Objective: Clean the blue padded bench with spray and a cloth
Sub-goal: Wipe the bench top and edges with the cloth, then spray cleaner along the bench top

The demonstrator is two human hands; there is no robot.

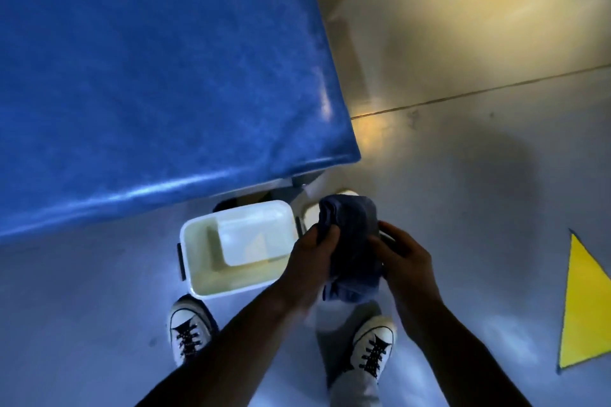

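Note:
The blue padded bench (158,76) fills the upper left of the head view, its near edge shining. Below its right corner I hold a dark grey-blue cloth (352,241) bunched between both hands. My left hand (314,258) grips the cloth's left side with curled fingers. My right hand (403,254) grips its right side. Both hands hover above the floor, just right of a white tub (198,261). No spray bottle can be seen.
The white tub stands on the floor by the bench's near edge with a pale rectangular lid or tray inside. A second white container (312,211) peeks out behind the cloth. My two white sneakers (190,329) stand below. A yellow triangle (582,307) marks the floor at right.

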